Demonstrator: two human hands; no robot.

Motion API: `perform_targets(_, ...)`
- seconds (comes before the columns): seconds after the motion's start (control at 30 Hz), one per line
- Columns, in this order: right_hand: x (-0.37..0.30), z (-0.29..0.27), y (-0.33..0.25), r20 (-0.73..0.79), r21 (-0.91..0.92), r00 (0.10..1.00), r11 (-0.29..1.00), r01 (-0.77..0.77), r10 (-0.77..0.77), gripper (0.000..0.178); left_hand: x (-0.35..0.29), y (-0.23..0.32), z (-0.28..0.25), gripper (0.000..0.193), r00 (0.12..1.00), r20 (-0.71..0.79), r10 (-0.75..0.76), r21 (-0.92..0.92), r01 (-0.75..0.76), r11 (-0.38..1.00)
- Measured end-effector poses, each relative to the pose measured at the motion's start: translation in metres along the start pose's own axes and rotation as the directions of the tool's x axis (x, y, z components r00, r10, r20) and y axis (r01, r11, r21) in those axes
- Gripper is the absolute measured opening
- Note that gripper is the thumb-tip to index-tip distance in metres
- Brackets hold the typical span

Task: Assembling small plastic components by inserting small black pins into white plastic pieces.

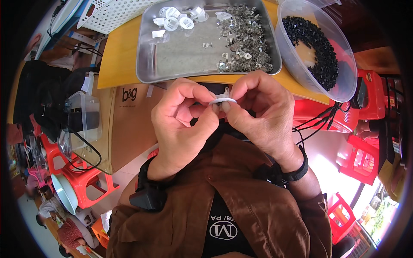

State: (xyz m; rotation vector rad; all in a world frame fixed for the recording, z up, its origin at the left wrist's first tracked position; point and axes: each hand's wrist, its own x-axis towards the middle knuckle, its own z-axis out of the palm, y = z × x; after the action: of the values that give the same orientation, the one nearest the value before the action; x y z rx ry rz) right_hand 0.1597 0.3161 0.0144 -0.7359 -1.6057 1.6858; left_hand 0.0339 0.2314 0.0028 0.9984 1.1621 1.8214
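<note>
The white disc-shaped plastic cap (222,100) is pinched between the left hand (183,122) at nine o'clock and the right hand (269,114) at three, equally near, its rim lying nine-to-three, its clear peg (226,91) pointing twelve, toward the metal tray (183,58).

1. Pinched between left hand (180,124) and right hand (266,118): a white disc (223,101) with a translucent stem (226,91).
2. Beyond the grip: a silver-grey tray (185,58), plain white caps (171,23), mottled grey-and-clear bits (251,45).
3. Beyond it too, under the tray: a yellow tabletop (118,56).
4. Beyond, rightward: a translucent tub (347,64) with black pieces (322,56).
5. Left of the grip: a brown box (129,133), black lettering (129,94).
6. Nearer than the grip: a brown shirt (262,202) over a black top (215,247), white emblem (223,230).
</note>
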Motion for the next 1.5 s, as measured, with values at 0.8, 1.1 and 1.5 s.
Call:
perform_targets(0.8,-0.002,0.004,-0.003,0.003,-0.004,1.0,1.0,0.018,-0.018,0.014,0.0,0.009,0.002,0.021,0.989,-0.031,-0.147,-0.095,0.144,0.985)
perform_targets(1.1,0.001,0.007,-0.014,0.015,-0.067,0.998,0.996,0.066,-0.066,0.012,0.005,0.012,-0.009,0.014,0.998,0.052,0.031,0.102,-0.036,0.994)
perform_targets(1.5,0.004,0.013,-0.035,0.169,-0.313,0.96,0.912,0.266,-0.222,0.016,0.003,0.018,-0.027,0.014,1.0,0.023,-0.002,0.027,0.002,1.0)
